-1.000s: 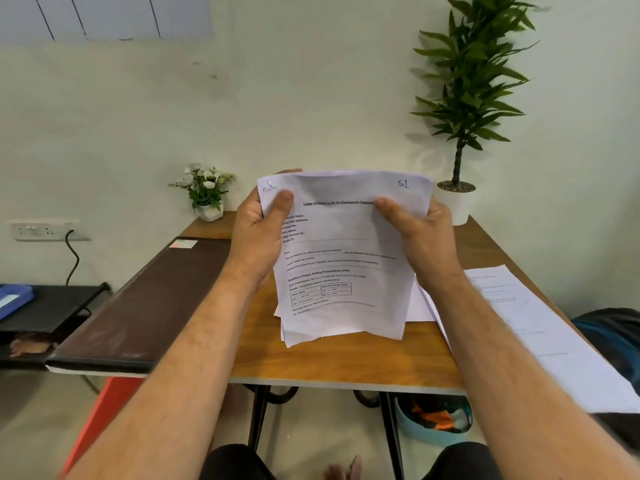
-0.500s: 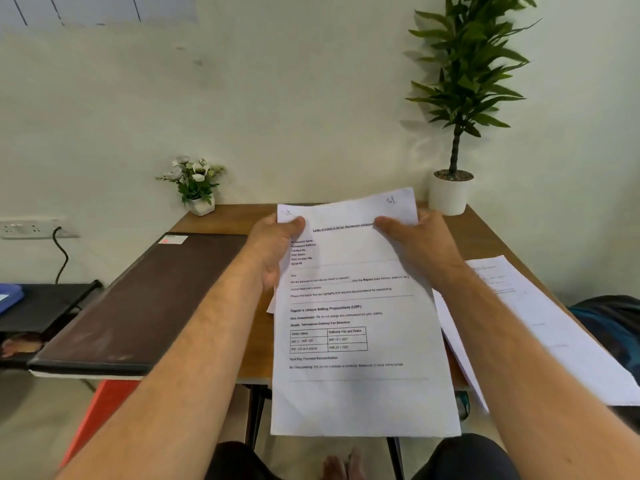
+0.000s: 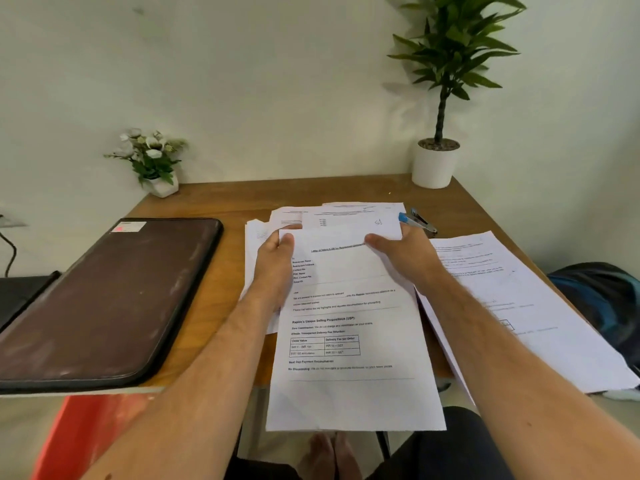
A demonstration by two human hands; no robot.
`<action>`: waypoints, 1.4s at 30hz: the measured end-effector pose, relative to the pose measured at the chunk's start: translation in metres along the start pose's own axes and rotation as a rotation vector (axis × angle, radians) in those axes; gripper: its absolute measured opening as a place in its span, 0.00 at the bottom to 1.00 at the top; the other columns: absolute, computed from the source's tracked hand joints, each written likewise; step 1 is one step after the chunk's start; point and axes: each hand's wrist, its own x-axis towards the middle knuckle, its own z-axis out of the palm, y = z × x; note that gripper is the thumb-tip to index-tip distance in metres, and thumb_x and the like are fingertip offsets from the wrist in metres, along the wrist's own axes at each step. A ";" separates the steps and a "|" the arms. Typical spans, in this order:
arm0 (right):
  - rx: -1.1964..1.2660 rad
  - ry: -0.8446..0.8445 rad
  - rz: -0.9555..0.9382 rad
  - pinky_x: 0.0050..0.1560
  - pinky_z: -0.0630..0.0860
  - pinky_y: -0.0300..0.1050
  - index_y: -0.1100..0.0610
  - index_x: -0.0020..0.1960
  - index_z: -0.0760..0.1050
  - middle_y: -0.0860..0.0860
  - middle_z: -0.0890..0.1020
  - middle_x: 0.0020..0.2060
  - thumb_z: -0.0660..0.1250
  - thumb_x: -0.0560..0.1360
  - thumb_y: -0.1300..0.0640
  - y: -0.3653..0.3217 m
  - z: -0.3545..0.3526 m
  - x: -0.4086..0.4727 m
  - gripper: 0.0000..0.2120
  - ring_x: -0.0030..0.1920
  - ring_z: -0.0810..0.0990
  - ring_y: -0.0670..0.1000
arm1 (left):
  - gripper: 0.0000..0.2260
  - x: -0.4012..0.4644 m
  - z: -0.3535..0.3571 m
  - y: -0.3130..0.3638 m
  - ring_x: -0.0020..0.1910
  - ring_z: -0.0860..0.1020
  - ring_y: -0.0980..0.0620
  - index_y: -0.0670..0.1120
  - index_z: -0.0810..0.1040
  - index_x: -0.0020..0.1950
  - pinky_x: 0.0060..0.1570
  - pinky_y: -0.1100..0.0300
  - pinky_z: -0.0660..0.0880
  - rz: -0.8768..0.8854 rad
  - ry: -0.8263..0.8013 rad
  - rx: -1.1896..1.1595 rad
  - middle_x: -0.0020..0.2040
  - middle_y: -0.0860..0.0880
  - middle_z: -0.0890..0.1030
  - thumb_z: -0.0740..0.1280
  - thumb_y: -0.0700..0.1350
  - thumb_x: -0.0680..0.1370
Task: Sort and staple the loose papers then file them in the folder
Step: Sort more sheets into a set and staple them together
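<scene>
Sorting was underway; nothing stapled or filed.
Your left hand (image 3: pixel 275 261) and right hand (image 3: pixel 407 252) pinched the sheet (image 3: pixel 349 341); stapler (image 3: pixel 417 220) beyond it, folder (image 3: pixel 114 299) left, shut.

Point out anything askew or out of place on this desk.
The papers on the right lie skewed and overhang the table edge. The folder juts past the left edge too. The loose pile is fanned unevenly.
</scene>
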 end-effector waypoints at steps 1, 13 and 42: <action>-0.044 0.008 -0.011 0.44 0.73 0.33 0.53 0.63 0.79 0.44 0.84 0.56 0.72 0.76 0.49 0.003 -0.001 0.004 0.18 0.52 0.82 0.44 | 0.13 -0.001 -0.001 -0.007 0.53 0.85 0.51 0.57 0.80 0.62 0.54 0.48 0.82 0.017 -0.010 0.042 0.52 0.55 0.87 0.56 0.50 0.87; -0.346 0.092 0.003 0.50 0.71 0.41 0.52 0.70 0.73 0.50 0.79 0.64 0.71 0.78 0.53 0.028 -0.003 0.017 0.22 0.55 0.76 0.48 | 0.12 0.003 0.006 -0.030 0.54 0.84 0.55 0.56 0.77 0.66 0.51 0.53 0.84 0.131 0.005 0.179 0.60 0.57 0.83 0.58 0.49 0.86; -0.894 0.315 0.029 0.57 0.73 0.53 0.46 0.75 0.68 0.53 0.81 0.59 0.64 0.80 0.60 0.062 -0.031 0.110 0.25 0.61 0.69 0.57 | 0.16 0.016 0.013 -0.047 0.64 0.78 0.47 0.43 0.76 0.68 0.66 0.46 0.75 0.320 0.202 0.599 0.66 0.48 0.81 0.58 0.49 0.86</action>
